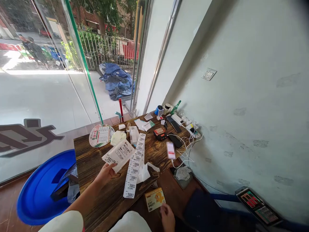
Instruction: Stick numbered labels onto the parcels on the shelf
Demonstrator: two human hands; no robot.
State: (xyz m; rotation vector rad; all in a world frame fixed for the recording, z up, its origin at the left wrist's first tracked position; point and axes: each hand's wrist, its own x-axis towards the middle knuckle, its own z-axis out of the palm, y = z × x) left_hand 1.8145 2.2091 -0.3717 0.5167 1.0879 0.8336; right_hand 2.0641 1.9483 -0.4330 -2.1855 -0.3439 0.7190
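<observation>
Left hand (106,172) reached forward over the dark, grained wooden table (96,180) and held a white rectangular packet with printed barcode labels (119,154) by its near lower edge. Fingers closed on it, thumb on top. The packet's long axis ran from near-left to far-right, tilted up off the tabletop, its far corner just above the strip beside it.

Right hand (167,217) sat low, off the near right edge of the table, fingertips on the lower corner of a small yellow-orange card box (154,199). Grip looked like a light pinch on that corner (whether the thumb was under it could not be made out). The box lay ahead and slightly left of this hand, long side running left to right.

Between the two hands: a long white strip of numbered labels (135,166), running near to far down the table, its near end hanging toward the table's edge, closer to the left hand. Crumpled white paper (144,173) just right of the strip.

Further off: a round printed fan (100,135), a black phone with cables (175,140), and a blue plastic tub (36,193) on the floor at left.
</observation>
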